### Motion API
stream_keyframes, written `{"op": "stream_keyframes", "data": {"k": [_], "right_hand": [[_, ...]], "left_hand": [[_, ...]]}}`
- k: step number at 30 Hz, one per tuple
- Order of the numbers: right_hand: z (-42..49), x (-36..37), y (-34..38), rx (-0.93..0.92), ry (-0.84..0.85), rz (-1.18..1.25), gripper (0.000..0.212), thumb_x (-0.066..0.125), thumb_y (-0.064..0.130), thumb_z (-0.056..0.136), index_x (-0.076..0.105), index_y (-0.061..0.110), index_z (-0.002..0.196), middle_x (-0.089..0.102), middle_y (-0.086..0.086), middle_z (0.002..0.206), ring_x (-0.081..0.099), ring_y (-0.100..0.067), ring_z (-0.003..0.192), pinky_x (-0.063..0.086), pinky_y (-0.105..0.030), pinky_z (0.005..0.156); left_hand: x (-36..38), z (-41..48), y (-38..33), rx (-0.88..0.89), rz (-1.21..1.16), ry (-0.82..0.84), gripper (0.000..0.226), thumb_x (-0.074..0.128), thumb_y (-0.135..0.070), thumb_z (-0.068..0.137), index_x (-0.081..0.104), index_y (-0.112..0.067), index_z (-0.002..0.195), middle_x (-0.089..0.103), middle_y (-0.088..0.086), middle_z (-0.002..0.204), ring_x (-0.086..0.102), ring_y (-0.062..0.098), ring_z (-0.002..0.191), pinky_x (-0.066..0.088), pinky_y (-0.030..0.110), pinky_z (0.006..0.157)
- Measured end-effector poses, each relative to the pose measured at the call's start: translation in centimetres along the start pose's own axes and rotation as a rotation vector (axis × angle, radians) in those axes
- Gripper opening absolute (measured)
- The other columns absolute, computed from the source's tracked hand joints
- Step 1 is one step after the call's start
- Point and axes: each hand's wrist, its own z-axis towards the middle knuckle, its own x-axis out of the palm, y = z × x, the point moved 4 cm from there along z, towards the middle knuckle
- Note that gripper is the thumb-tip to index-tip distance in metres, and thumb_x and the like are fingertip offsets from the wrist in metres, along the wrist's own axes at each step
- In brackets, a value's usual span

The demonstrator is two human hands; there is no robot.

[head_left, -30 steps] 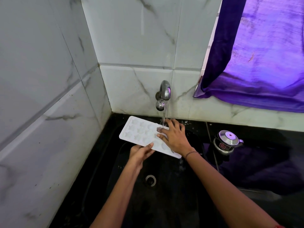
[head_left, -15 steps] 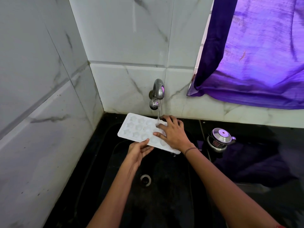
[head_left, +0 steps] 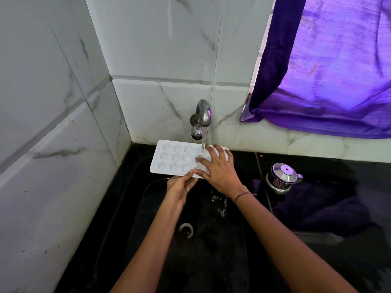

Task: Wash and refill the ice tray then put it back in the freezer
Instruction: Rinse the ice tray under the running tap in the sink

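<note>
A white ice tray [head_left: 172, 158] with star-shaped cells is held roughly level over the black sink [head_left: 148, 208], under the metal tap [head_left: 202, 117]. Water runs from the tap onto the tray's right part and drips off below. My left hand [head_left: 179, 187] pinches the tray's near edge, thumb on top. My right hand [head_left: 220, 170] lies flat on the tray's right half with spread fingers, covering those cells.
A steel pot with a lid [head_left: 282, 177] stands on the black counter right of the sink. A purple curtain [head_left: 328, 70] hangs over the back right. Marble-tiled walls close the left and back. The sink drain [head_left: 186, 229] is below my arms.
The tray has levelled out and sits a little further back under the tap. My right hand stays spread on its right half, and the left grip is unchanged.
</note>
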Motion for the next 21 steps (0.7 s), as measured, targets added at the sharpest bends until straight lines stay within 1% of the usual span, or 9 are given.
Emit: {"op": "stream_keyframes", "data": {"k": [4, 7, 8, 10, 11, 14, 16, 18, 21], "right_hand": [[0.1, -0.1, -0.4, 0.026, -0.037, -0.045, 0.064, 0.023, 0.068, 0.085, 0.068, 0.025, 0.104, 0.049, -0.006, 0.136, 0.039, -0.034, 0.131, 0.029, -0.060, 0.102], [0.2, 0.2, -0.6, 0.000, 0.031, -0.024, 0.070, 0.018, 0.071, 0.082, 0.063, 0.031, 0.116, 0.041, -0.004, 0.143, 0.029, -0.032, 0.136, 0.021, -0.057, 0.108], [0.3, 0.2, -0.8, -0.009, 0.028, -0.032, 0.069, 0.017, 0.072, 0.083, 0.064, 0.032, 0.114, 0.042, -0.004, 0.143, 0.029, -0.032, 0.136, 0.021, -0.056, 0.107], [0.4, -0.3, -1.1, 0.007, 0.000, -0.067, 0.067, 0.020, 0.071, 0.084, 0.068, 0.030, 0.104, 0.046, -0.004, 0.139, 0.034, -0.033, 0.133, 0.026, -0.056, 0.105], [0.5, -0.4, -1.2, 0.012, -0.013, -0.071, 0.067, 0.020, 0.072, 0.083, 0.068, 0.029, 0.104, 0.046, -0.005, 0.139, 0.035, -0.033, 0.133, 0.026, -0.056, 0.105], [0.7, -0.3, -1.0, -0.021, 0.029, -0.039, 0.074, 0.015, 0.074, 0.080, 0.063, 0.030, 0.115, 0.040, -0.004, 0.143, 0.027, -0.032, 0.137, 0.019, -0.054, 0.108], [0.9, -0.5, -1.1, 0.004, 0.021, -0.035, 0.074, 0.015, 0.074, 0.081, 0.064, 0.029, 0.113, 0.041, -0.004, 0.142, 0.029, -0.032, 0.136, 0.021, -0.054, 0.108], [0.8, -0.2, -0.9, 0.015, 0.036, -0.036, 0.074, 0.017, 0.073, 0.081, 0.060, 0.027, 0.120, 0.041, -0.006, 0.143, 0.031, -0.034, 0.136, 0.023, -0.057, 0.107], [0.1, 0.3, -0.1, -0.030, -0.047, -0.030, 0.065, 0.027, 0.067, 0.086, 0.055, 0.025, 0.126, 0.044, -0.007, 0.142, 0.036, -0.032, 0.133, 0.030, -0.057, 0.104]], "left_hand": [[0.3, 0.1, 0.0, 0.013, 0.034, 0.022, 0.027, 0.060, 0.008, 0.083, 0.059, 0.003, 0.109, 0.074, 0.002, 0.072, 0.071, 0.013, 0.065, 0.059, 0.022, 0.063], [0.5, 0.2, -0.1, 0.013, 0.057, 0.034, 0.017, 0.059, 0.006, 0.084, 0.061, 0.000, 0.100, 0.073, 0.001, 0.069, 0.070, 0.012, 0.062, 0.058, 0.021, 0.064], [0.5, 0.2, -0.1, 0.013, 0.058, 0.036, 0.016, 0.059, 0.006, 0.085, 0.061, -0.002, 0.098, 0.073, 0.001, 0.068, 0.070, 0.012, 0.062, 0.058, 0.020, 0.062], [0.5, 0.3, -0.3, 0.010, 0.052, 0.041, 0.021, 0.059, 0.006, 0.084, 0.060, 0.000, 0.104, 0.073, 0.002, 0.070, 0.070, 0.012, 0.063, 0.058, 0.020, 0.059], [0.5, 0.5, -0.3, 0.010, 0.047, 0.039, 0.026, 0.060, 0.006, 0.084, 0.059, 0.004, 0.109, 0.073, 0.003, 0.072, 0.070, 0.013, 0.063, 0.057, 0.020, 0.059], [0.5, 0.8, -0.3, 0.011, 0.044, 0.020, 0.034, 0.061, 0.005, 0.083, 0.055, 0.010, 0.116, 0.073, 0.006, 0.073, 0.070, 0.013, 0.062, 0.057, 0.020, 0.058], [0.6, 0.8, -0.2, 0.014, 0.051, 0.017, 0.035, 0.060, 0.005, 0.084, 0.054, 0.012, 0.118, 0.073, 0.003, 0.068, 0.070, 0.012, 0.060, 0.057, 0.019, 0.058], [0.9, 0.8, -0.3, 0.033, 0.054, 0.014, 0.035, 0.060, 0.006, 0.084, 0.053, 0.013, 0.118, 0.072, 0.001, 0.065, 0.069, 0.010, 0.058, 0.056, 0.018, 0.056], [1.3, 1.1, -0.9, 0.081, 0.009, 0.015, 0.025, 0.059, 0.007, 0.085, 0.058, 0.001, 0.109, 0.073, -0.002, 0.069, 0.069, 0.009, 0.059, 0.055, 0.018, 0.053]]}}
